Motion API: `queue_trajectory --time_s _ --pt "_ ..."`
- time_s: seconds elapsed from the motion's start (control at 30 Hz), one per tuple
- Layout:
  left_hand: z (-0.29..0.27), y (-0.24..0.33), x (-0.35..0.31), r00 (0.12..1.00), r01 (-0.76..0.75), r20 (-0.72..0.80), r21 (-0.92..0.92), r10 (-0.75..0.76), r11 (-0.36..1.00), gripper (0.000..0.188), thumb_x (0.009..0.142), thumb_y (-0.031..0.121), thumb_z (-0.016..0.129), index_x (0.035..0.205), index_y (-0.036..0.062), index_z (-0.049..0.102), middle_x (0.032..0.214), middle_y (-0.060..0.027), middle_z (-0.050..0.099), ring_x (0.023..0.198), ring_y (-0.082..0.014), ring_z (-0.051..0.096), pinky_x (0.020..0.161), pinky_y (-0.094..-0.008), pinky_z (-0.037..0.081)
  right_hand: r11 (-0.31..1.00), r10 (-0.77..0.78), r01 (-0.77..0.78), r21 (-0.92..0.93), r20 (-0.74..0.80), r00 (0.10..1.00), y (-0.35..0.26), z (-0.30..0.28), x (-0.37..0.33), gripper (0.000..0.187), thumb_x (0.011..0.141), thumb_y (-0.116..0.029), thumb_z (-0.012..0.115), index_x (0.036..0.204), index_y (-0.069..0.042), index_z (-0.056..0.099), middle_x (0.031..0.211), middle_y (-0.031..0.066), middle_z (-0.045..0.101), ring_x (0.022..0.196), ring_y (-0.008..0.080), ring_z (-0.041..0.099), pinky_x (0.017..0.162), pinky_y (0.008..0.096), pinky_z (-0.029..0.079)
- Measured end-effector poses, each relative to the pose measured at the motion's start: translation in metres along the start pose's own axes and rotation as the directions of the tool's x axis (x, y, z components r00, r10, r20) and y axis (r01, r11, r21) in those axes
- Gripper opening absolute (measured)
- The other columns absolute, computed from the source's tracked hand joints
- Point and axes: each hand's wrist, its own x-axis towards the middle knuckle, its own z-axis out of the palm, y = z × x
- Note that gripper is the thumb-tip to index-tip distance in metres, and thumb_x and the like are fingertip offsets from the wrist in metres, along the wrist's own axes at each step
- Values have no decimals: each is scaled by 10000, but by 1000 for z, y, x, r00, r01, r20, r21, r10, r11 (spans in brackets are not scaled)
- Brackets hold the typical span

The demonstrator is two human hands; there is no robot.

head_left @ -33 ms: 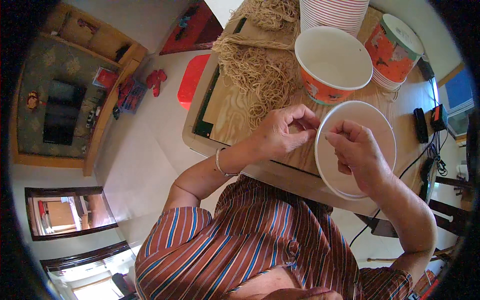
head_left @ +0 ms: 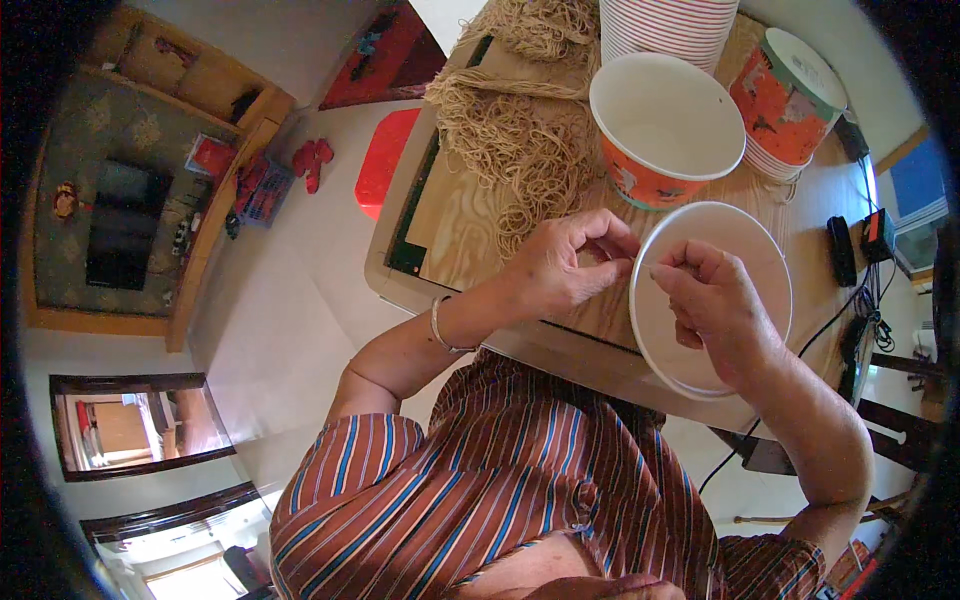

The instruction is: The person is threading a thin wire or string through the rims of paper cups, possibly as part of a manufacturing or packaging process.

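A white-lined paper bucket (head_left: 762,275) is tipped at the table's near edge, its round mouth facing me. My left hand (head_left: 570,265), with a bangle on its wrist, is at the outer left of the rim. Its thumb and forefinger are bent together at the rim; what lies between them is too small to make out. Over the bucket's mouth, my right hand (head_left: 715,305) has curled fingers, thumb and forefinger pinched close to the same rim. Whatever that pinch holds is hidden. Just beyond, another paper bucket (head_left: 665,125), orange-patterned outside, stands upright and open.
Tangled tan cord (head_left: 520,150) lies on the table's left part. A tall stack of white buckets (head_left: 668,30) stands behind, and an upturned orange-patterned bucket stack (head_left: 785,100) is at the far right. Black adapters (head_left: 842,250) and cables sit along the right edge. A red stool (head_left: 385,160) stands left.
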Motion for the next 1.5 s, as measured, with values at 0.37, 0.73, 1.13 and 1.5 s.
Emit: queue_trajectory --time_s 0.37,0.73,1.13,1.5 --pt "1 3 -1 993 -62 -86 206 81 977 145 843 26 652 988 24 651 942 -53 664 912 -129 632 841 -275 497 999 27 -27 -38 -19 999 -8 11 1 123 916 -190 602 865 -89 553 595 -69 385 459 29 342 394 213 287" --pt "3 -1 -1 978 -173 -83 203 193 964 120 840 14 635 960 23 631 907 -44 637 890 -123 611 824 -279 496 998 25 -26 -65 -12 1000 -7 11 5 114 916 -181 591 867 -85 554 600 -66 396 462 31 355 397 212 302" --pt "10 -5 -6 955 -199 -147 325 257 925 126 842 29 636 967 24 618 963 -74 658 918 -167 658 798 -289 521 999 -11 10 -48 -11 1000 -7 12 4 115 913 -183 587 869 -82 559 615 -59 405 471 34 362 398 209 305" --pt "11 -12 -5 933 -255 -125 433 338 865 144 850 39 628 988 44 588 931 -90 637 875 -207 659 781 -300 516 998 10 -12 -65 -30 999 -10 14 4 108 911 -182 586 864 -93 545 631 -52 405 491 40 362 407 215 295"
